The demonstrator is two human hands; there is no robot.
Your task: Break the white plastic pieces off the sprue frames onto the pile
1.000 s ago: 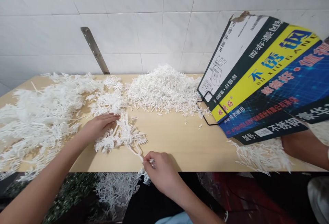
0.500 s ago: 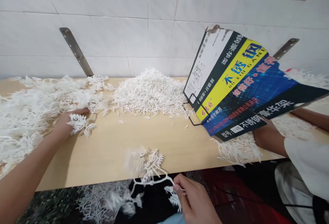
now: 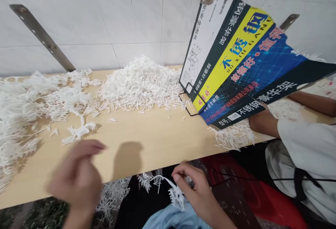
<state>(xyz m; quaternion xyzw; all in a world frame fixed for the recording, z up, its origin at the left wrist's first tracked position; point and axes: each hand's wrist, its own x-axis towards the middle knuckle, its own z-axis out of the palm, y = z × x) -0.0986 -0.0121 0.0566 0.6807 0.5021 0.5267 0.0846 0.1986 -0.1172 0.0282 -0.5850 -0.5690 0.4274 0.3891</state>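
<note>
My right hand (image 3: 195,187) is closed on a white plastic sprue (image 3: 165,181), a thin branching runner with clusters of small pointed pieces. The sprue hangs just below the table's front edge, over my lap. My left hand (image 3: 78,173) is above the front left of the table, smeared by motion, its fingers not clear. Behind it a loose white cluster (image 3: 78,131) lies on the wood. More tangled white sprues (image 3: 23,103) spread across the table's left side. A heap of small loose white pieces (image 3: 143,82) stands at the back, by the wall.
A printed cardboard sheet (image 3: 231,71) stands upright in a black wire holder (image 3: 189,113), right of the heap. Beyond it are a co-worker's arm (image 3: 265,122) and more white pieces (image 3: 233,134). A metal bracket (image 3: 43,36) is on the tiled wall. White sprues (image 3: 111,197) lie below the table (image 3: 157,134).
My left hand has left the sprue pile, moving right and toward me. My right hand's sprue has dropped below the table edge and shows fewer clusters. The view has shifted.
</note>
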